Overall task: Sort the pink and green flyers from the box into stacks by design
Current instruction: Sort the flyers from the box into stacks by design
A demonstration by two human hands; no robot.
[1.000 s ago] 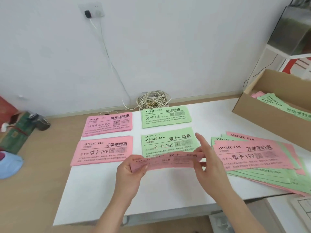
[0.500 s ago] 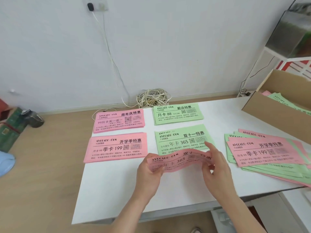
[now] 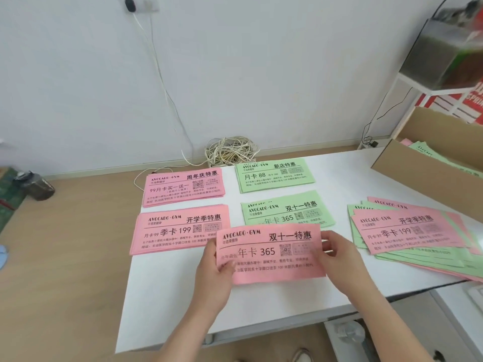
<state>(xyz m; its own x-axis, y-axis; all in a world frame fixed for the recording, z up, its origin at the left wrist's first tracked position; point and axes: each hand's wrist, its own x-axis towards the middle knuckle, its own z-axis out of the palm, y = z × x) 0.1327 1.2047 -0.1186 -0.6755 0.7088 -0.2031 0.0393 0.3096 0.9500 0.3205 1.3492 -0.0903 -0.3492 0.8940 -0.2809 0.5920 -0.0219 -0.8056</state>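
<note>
Right, mid-sort: my left hand and right hand each pinch an end of the pink flyer, held just before the green 365 stack. Same design, I judge, so next I lay it there squarely.

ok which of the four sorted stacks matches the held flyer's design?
The near green stack: only its headline reads 365, like the held pink flyer.

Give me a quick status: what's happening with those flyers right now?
Left hand and right hand both pinch one pink flyer. Green 365 stack just behind. Nothing between them.
</note>
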